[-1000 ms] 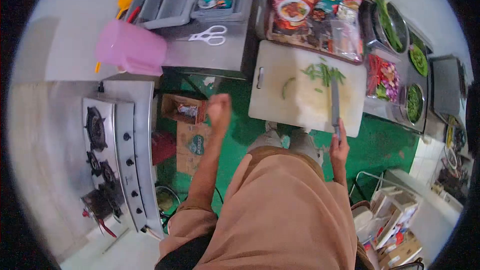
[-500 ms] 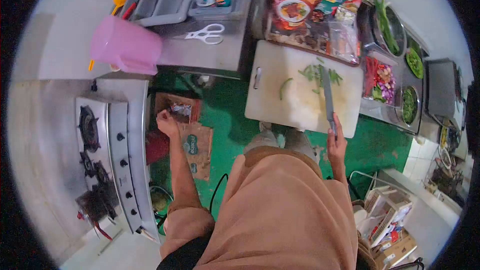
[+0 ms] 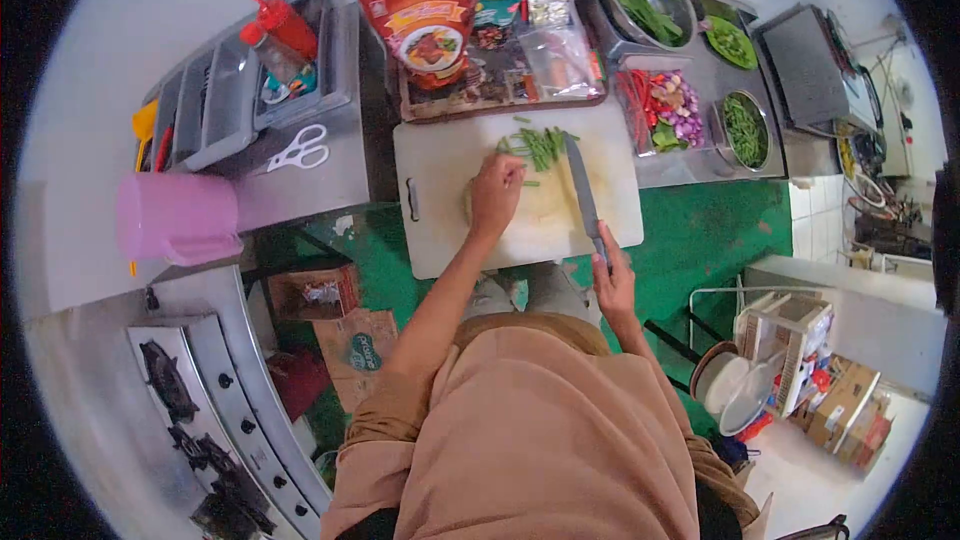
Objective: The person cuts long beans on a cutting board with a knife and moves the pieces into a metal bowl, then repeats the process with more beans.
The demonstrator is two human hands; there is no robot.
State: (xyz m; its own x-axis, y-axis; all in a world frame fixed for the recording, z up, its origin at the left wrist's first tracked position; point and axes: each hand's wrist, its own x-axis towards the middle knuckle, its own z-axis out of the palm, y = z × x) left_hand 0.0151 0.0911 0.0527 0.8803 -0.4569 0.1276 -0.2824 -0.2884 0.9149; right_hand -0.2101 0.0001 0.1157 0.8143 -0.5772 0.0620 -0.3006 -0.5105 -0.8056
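Note:
On the white cutting board point(image 3: 440, 240) lies a small pile of cut green bean pieces point(image 3: 542, 148). My right hand point(image 3: 613, 282) grips the black handle of a kitchen knife point(image 3: 583, 190). Its blade points away from me, flat or nearly so over the board, with the tip at the pile's right side. Over the board, just left of the pile, is my left hand point(image 3: 497, 190). Its fingers are curled together close to the nearest pieces, and whatever they may hold is hidden.
Behind the board, a tray point(image 3: 420, 105) carries seasoning packets point(image 3: 430, 30). Bowls of greens point(image 3: 745, 130) and a box of chillies and shallots point(image 3: 672, 110) stand right. Scissors point(image 3: 300, 150), a pink jug point(image 3: 180, 218) and a stove point(image 3: 200, 390) are left.
My left hand has moved from above the cardboard box at the left to the board beside the bean pieces. My right hand still holds the knife. The view has turned to the right.

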